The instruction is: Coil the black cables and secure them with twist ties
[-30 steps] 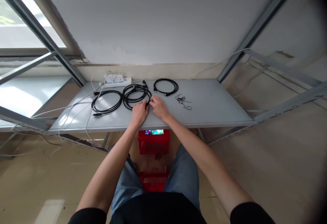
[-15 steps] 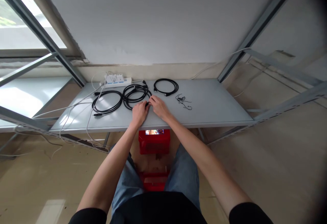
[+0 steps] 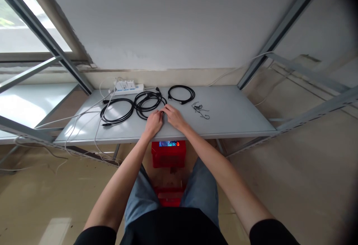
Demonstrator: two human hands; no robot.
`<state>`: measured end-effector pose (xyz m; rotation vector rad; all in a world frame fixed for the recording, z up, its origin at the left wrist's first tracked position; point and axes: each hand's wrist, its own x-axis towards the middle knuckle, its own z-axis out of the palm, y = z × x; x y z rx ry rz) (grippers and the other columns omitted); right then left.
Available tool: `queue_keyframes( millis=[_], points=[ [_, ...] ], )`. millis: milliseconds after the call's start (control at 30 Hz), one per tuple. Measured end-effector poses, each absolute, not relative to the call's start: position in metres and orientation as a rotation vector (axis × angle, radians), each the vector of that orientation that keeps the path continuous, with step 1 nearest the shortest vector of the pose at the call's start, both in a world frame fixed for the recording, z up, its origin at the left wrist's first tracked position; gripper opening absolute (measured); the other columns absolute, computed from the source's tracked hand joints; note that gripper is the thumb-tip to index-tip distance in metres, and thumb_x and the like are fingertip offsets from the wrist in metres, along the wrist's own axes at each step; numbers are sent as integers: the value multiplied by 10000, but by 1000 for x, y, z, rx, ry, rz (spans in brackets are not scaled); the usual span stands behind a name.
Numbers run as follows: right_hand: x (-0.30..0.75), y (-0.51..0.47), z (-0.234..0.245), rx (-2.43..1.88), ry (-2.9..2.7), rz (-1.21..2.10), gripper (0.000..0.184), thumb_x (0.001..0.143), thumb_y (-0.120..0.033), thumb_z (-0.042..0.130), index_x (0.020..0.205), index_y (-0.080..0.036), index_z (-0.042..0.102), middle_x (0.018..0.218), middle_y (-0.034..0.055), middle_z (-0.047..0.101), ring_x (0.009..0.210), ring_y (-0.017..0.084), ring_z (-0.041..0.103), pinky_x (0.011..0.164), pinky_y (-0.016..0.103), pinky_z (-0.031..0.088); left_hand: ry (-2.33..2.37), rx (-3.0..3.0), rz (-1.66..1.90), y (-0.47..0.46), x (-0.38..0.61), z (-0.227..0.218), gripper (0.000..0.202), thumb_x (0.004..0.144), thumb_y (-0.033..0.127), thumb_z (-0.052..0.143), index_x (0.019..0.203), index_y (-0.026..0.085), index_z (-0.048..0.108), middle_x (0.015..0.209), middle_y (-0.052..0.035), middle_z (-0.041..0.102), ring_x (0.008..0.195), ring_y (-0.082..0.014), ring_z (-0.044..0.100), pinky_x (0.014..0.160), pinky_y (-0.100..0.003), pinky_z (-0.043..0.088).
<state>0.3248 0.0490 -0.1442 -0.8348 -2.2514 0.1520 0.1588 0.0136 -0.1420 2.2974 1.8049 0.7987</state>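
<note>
My left hand (image 3: 154,123) and my right hand (image 3: 173,116) meet near the shelf's front, fingers pinched together at the near edge of a black coiled cable (image 3: 136,105). A small dark bit of it shows between the fingertips; most of the gripped part is hidden. This middle coil has several overlapping loops and a plug at its far side. A second black cable coil (image 3: 117,121) lies to the left. Farther back on the right rests a third, smaller black coil (image 3: 192,96). Beside my right hand is a loose tangle of thin black ties (image 3: 198,107).
A white power strip (image 3: 137,89) with plugged-in adapters stands against the wall. White cords (image 3: 96,133) run across the left part of the grey shelf (image 3: 237,114) and hang over its edge. Metal posts (image 3: 258,66) flank it. A red box (image 3: 168,157) with a lit screen sits below.
Both hands have stayed at the same spot, with the fingertips shifted slightly closer together. The dark piece between them is now more covered. The picture on the screen below has changed.
</note>
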Motion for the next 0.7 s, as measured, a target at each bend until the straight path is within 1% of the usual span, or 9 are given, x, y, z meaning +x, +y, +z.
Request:
queue_keyframes(
  millis=[100, 200, 267, 333, 400, 433, 533, 700],
  points=[
    [324, 50, -145, -840, -2235, 156, 442, 1001, -7, 386, 1293, -198, 658, 1197, 121, 647, 1117, 250, 613, 972, 356, 508, 1782, 2298, 851, 15, 157, -145, 405, 1114, 267, 346, 1086, 148, 732, 1033, -156, 721, 1003, -271, 692, 898, -364, 490],
    [322, 50, -145, -861, -2216, 171, 344, 1073, -107, 406, 1336, -194, 612, 1234, 131, 650, 1067, 249, 628, 921, 346, 511, 1774, 2286, 884, 16, 156, -147, 426, 1123, 280, 324, 1031, 154, 721, 1009, -155, 715, 979, -271, 689, 889, -369, 493],
    [322, 49, -143, -866, -2221, 182, 274, 1104, -182, 425, 1291, -198, 625, 1214, 128, 655, 1031, 245, 632, 897, 338, 510, 1778, 2287, 880, 17, 156, -148, 415, 1118, 260, 329, 1007, 157, 715, 1005, -155, 715, 973, -269, 688, 889, -369, 494],
    [322, 47, -142, -873, -2223, 190, 242, 1119, -230, 432, 1211, -207, 655, 1168, 116, 661, 1010, 239, 633, 893, 329, 506, 1791, 2289, 862, 17, 156, -148, 404, 1112, 242, 338, 990, 160, 714, 1001, -156, 715, 966, -267, 686, 888, -367, 495],
    [323, 46, -141, -885, -2215, 191, 251, 1123, -234, 426, 1169, -208, 672, 1140, 110, 666, 1008, 234, 636, 897, 323, 504, 1800, 2280, 848, 16, 156, -147, 400, 1110, 240, 345, 990, 160, 718, 1002, -158, 717, 960, -267, 686, 883, -366, 496],
    [323, 46, -141, -892, -2208, 189, 259, 1122, -226, 422, 1178, -207, 675, 1142, 110, 669, 1011, 233, 639, 897, 321, 505, 1796, 2276, 848, 16, 157, -146, 396, 1109, 236, 348, 997, 159, 719, 1004, -158, 718, 962, -269, 687, 883, -366, 496],
    [323, 45, -142, -901, -2202, 185, 286, 1116, -204, 420, 1259, -211, 668, 1173, 109, 675, 1034, 231, 648, 895, 314, 511, 1766, 2264, 870, 15, 156, -144, 368, 1099, 209, 366, 1025, 154, 722, 1019, -160, 724, 985, -274, 690, 894, -364, 494],
    [323, 45, -142, -894, -2246, 192, 328, 1114, -191, 410, 1331, -215, 655, 1202, 112, 669, 1063, 231, 650, 912, 314, 516, 1772, 2227, 883, 15, 155, -142, 337, 1089, 196, 389, 1054, 159, 722, 1042, -155, 742, 1012, -265, 695, 905, -342, 493]
  ],
)
